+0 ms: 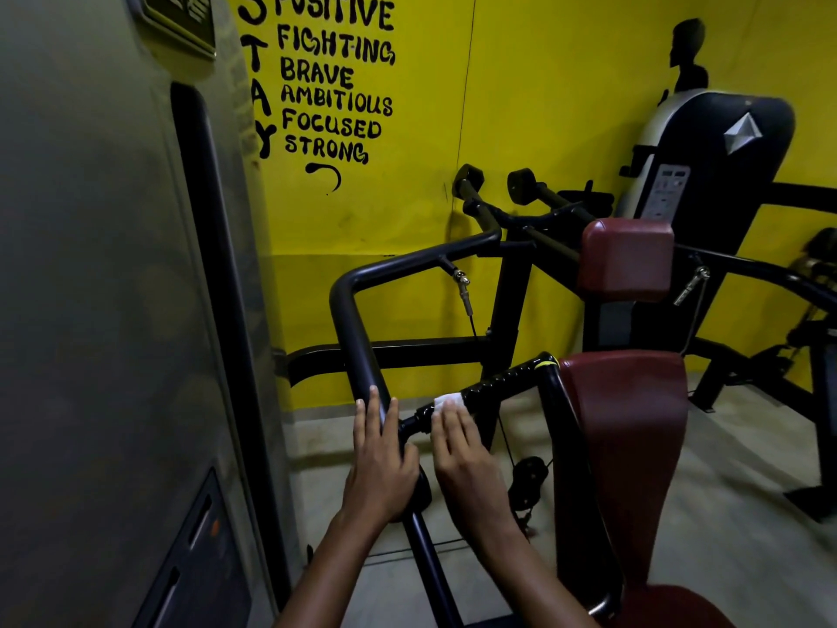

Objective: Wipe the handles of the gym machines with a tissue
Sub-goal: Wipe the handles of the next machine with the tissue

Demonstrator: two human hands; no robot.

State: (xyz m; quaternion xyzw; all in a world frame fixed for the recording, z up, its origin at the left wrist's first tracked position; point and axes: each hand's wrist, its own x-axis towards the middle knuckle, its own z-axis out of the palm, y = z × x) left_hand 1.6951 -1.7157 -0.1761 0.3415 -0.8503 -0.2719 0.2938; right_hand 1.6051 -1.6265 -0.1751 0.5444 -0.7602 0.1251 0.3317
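Quick count: two hands [385, 464] [462, 451] and one white tissue [446, 400] on one ribbed black handle [498, 380]. Three dark red pads: one backrest [629, 446], one smaller upper pad [627, 260], one seat corner [679, 607]. Two round black end knobs [469, 178] [521, 187], two cable clips [463, 283] [693, 285], and one grey weight-stack cover [113, 310].

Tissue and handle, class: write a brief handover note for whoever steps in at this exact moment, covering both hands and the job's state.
Left hand: flat, straight fingers resting on the black bar.
Right hand: straight fingers pressing the tissue on the ribbed handle.
Done: cannot tell.
Left: tissue sits at the handle's near end; the stretch toward the yellow tape lies ahead, then other handles.
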